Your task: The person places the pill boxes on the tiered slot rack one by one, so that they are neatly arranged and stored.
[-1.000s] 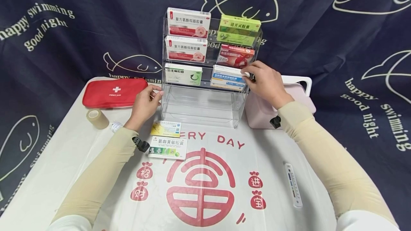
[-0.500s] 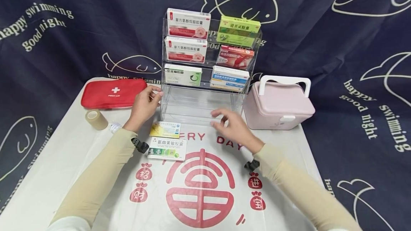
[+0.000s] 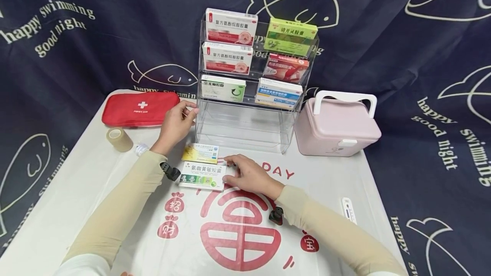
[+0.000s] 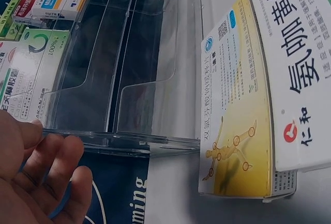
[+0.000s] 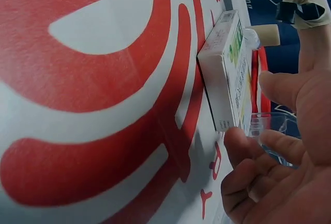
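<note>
My left hand (image 3: 177, 125) is at the left side of a clear acrylic tiered rack (image 3: 245, 133), its thumb and fingertips pinching the rack's side edge. My right hand (image 3: 251, 174) reaches in from the right with thumb and fingers spread at the right end of a white-and-green medicine box (image 3: 201, 175) lying flat on the table. In the right wrist view, fingertips are right by that box's corner and the thumb is over it. Just behind lies a yellow-and-white medicine box (image 3: 200, 153), also seen in the left wrist view (image 4: 235, 110).
The rack's upper tiers hold several medicine boxes, including a green-and-white box (image 3: 222, 88) and a blue-and-white box (image 3: 278, 93). A red first-aid pouch (image 3: 140, 109) and tan bandage roll (image 3: 119, 139) are left. A pink case (image 3: 339, 127) and white thermometer (image 3: 348, 210) are right.
My right hand has left the blue-and-white box in the rack and come down and leftward to the white-and-green box on the table. The left hand stays at the rack's edge.
</note>
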The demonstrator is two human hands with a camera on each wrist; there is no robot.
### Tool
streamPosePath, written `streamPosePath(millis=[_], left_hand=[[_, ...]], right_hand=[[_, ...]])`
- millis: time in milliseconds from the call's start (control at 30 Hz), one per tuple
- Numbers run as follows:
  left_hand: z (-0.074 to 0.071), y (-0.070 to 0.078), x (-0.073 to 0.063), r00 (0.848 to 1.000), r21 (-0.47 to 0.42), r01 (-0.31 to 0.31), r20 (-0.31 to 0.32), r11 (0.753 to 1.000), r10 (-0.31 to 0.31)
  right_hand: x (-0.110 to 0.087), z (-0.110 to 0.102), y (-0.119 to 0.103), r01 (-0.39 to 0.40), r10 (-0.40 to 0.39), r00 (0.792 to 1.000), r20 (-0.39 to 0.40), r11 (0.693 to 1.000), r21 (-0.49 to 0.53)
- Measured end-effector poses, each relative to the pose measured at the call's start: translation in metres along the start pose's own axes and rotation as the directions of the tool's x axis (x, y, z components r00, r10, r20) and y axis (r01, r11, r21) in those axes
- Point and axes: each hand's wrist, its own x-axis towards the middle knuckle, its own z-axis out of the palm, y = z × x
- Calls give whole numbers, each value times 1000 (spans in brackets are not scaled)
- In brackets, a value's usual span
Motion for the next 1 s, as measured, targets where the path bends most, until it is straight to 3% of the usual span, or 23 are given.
streamPosePath(millis=[300, 500, 1000], left_hand=[[0, -1, -1, 1000, -3, 17, 2, 1000, -17], [0, 0, 0, 1000, -7, 16, 7, 1000, -16], [1, 0, 0, 1000, 0, 10, 6, 1000, -10]], right_hand=[[6, 22, -3, -48, 50, 999, 8, 991, -121], [5, 31, -4, -73, 70, 997, -26, 982, -172], [2, 33, -5, -56, 49, 996, -80, 995, -85]])
